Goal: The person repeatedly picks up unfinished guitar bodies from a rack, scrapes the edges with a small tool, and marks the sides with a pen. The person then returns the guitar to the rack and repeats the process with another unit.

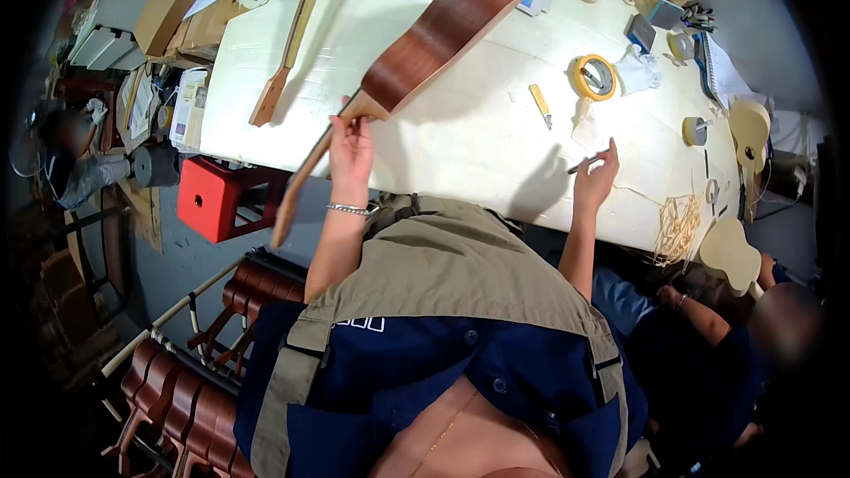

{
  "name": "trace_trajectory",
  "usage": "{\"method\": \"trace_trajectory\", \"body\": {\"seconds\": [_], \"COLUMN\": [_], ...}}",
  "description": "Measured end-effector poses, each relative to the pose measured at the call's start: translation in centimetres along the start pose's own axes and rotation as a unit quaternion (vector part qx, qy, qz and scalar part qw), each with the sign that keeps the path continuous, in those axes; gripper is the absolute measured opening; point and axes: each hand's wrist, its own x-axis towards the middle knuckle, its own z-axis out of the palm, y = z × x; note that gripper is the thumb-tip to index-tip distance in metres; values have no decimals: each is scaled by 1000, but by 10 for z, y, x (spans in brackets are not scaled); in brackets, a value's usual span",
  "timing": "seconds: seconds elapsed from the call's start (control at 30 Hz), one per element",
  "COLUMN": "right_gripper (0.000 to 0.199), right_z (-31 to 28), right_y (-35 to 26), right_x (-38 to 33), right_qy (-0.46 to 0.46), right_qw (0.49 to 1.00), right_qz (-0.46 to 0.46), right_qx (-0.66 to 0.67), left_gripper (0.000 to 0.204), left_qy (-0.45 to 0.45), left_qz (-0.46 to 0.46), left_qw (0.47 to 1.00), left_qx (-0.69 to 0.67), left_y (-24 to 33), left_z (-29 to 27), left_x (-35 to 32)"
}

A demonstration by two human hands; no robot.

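My left hand is closed round the neck of a brown wooden ukulele, near where the neck meets the body. The ukulele rests tilted on its side on the white table, its headstock pointing down past the near edge. Over the table's near edge, my right hand pinches a thin dark stick-like tool; its exact kind is too small to tell. Beyond that hand lie a scrap of pale paper and a yellow utility knife.
Another ukulele lies at the far left. Tape rolls and sanding blocks sit right, near wood shavings. A red stool and a rack of ukuleles stand left. Another person sits at the lower right.
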Motion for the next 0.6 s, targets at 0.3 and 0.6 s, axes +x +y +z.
{"method": "trace_trajectory", "body": {"seconds": [0.3, 0.6], "right_gripper": [72, 26], "right_z": [111, 118], "right_y": [-71, -89], "right_x": [45, 25], "right_qy": [-253, -229], "right_qw": [859, 753], "right_qz": [61, 141], "right_qx": [441, 600], "left_gripper": [15, 30], "left_qy": [-101, -218], "left_qz": [166, 263], "left_qw": [919, 814], "left_qx": [342, 469], "left_y": [55, 59], "left_z": [130, 156], "left_x": [-43, -62]}}
